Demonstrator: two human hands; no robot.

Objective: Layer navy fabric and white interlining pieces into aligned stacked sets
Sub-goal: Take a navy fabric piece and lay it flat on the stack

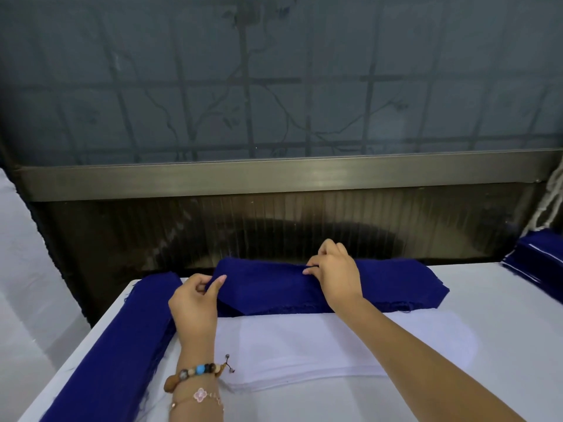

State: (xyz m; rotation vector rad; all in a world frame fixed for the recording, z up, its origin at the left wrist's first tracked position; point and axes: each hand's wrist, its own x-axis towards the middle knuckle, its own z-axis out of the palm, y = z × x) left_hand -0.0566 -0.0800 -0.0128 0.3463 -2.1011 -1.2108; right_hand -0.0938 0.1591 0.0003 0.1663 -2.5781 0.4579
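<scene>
A stack of navy fabric pieces (393, 284) lies across the far edge of the white table (502, 330). My left hand (195, 303) pinches the left corner of the top navy piece (268, 284). My right hand (335, 269) pinches the same piece along its far edge near the middle. The piece is lifted slightly off the stack. In front of it, closer to me, lies a stack of white interlining pieces (320, 348), with my forearms above it.
A long pile of navy fabric (122, 345) runs along the table's left edge. Another stack of navy pieces with white layers (536, 257) sits at the far right. A dark panel and metal rail (274, 175) rise right behind the table.
</scene>
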